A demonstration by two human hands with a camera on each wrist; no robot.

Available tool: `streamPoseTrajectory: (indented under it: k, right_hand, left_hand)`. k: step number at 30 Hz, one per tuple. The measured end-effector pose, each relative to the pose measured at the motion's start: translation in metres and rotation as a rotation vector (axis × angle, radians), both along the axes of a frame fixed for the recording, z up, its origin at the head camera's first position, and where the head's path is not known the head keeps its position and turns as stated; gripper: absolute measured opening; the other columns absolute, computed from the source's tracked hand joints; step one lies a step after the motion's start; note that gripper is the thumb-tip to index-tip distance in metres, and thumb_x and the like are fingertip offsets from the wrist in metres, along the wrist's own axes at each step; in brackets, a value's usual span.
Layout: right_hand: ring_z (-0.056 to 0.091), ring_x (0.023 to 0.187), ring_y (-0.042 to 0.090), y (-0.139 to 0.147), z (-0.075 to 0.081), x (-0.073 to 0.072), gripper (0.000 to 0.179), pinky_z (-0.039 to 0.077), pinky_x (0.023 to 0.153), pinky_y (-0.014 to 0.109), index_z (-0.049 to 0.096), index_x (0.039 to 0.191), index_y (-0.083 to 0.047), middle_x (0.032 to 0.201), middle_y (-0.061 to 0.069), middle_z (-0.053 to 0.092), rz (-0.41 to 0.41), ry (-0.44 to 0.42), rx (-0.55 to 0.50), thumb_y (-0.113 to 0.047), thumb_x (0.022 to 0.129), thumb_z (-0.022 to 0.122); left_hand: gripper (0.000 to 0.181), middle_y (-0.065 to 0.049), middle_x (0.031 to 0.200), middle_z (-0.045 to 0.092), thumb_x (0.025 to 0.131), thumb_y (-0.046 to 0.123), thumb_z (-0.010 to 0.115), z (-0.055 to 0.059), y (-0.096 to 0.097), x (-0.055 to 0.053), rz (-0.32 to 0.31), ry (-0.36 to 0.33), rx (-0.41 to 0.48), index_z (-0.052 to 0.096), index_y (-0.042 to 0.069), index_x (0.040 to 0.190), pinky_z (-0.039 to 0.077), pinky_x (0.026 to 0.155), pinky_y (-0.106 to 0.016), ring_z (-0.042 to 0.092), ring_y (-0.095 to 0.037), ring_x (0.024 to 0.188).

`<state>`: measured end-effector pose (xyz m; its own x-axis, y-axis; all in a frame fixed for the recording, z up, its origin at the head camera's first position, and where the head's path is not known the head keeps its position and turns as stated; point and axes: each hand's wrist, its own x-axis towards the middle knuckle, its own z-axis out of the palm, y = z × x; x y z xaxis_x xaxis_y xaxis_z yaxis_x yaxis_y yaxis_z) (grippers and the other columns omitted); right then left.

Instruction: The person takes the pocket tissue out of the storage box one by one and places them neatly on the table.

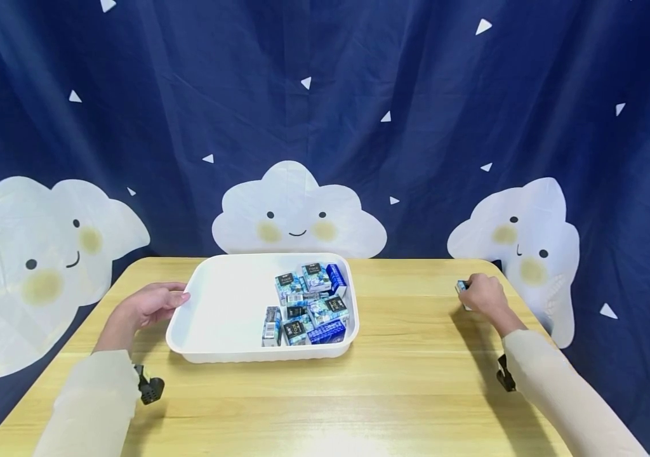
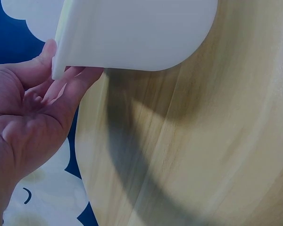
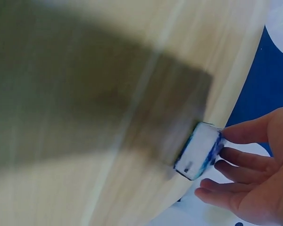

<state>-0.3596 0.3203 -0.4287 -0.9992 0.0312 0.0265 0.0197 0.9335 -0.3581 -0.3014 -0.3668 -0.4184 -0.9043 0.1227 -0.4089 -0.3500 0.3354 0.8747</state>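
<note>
My left hand (image 1: 156,303) grips the left end of a white plastic tray (image 1: 216,317). In the left wrist view, the thumb is at the outside of the tray's rim (image 2: 61,42) and the other fingers reach under it. Several small blue-and-white printed boxes (image 1: 327,309), some with black labels, lie jumbled in the tray's right half. Far to the right, my right hand (image 1: 485,294) pinches another small box (image 3: 198,151) at the table's surface, thumb and fingertips at one side of it. The hand hides most of that box in the head view.
The tray stands on a light wooden table (image 1: 405,355), left of its middle. Bare wood stretches between the tray and my right hand. Behind the table's far edge hangs a dark blue curtain (image 1: 348,139) with clouds and white triangles.
</note>
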Motion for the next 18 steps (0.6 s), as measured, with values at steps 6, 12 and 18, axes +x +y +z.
streamPoseTrajectory:
  k: [6, 12, 18]
  right_hand:
    - [0.036, 0.055, 0.018, -0.001, 0.0065, 0.0003, 0.035, 0.03, 0.049, 0.028, 0.038, 0.055, -0.018, 0.051, -0.004, 0.036, 0.014, 0.034, 0.022, -0.017, 0.086, 0.055]
    - [0.037, 0.056, 0.02, -0.0001, 0.0079, -0.0002, 0.033, 0.029, 0.049, 0.029, 0.038, 0.056, -0.017, 0.052, -0.003, 0.036, 0.017, 0.039, 0.037, -0.015, 0.084, 0.055]
    - [0.024, 0.055, 0.015, -0.0039, 0.0058, -0.0034, 0.035, 0.026, 0.053, 0.028, 0.03, 0.056, -0.019, 0.053, -0.006, 0.024, 0.053, 0.092, 0.035, -0.008, 0.082, 0.052]
  left_hand:
    - [0.073, 0.011, 0.094, 0.07, 0.103, 0.02, 0.06, -0.0004, -0.0008, -0.0008, 0.009, -0.009, -0.014, 0.019, -0.01, 0.156, 0.06, 0.08, -0.022, 0.066, -0.004, 0.085]
    - [0.072, 0.011, 0.093, 0.07, 0.103, 0.019, 0.059, -0.0013, -0.0005, -0.0014, 0.005, -0.002, -0.004, 0.02, -0.011, 0.156, 0.06, 0.081, -0.023, 0.066, -0.004, 0.085]
    - [0.072, 0.011, 0.091, 0.07, 0.103, 0.017, 0.059, -0.0013, -0.0002, -0.001, 0.009, -0.003, 0.011, 0.019, -0.012, 0.155, 0.06, 0.08, -0.023, 0.067, -0.003, 0.084]
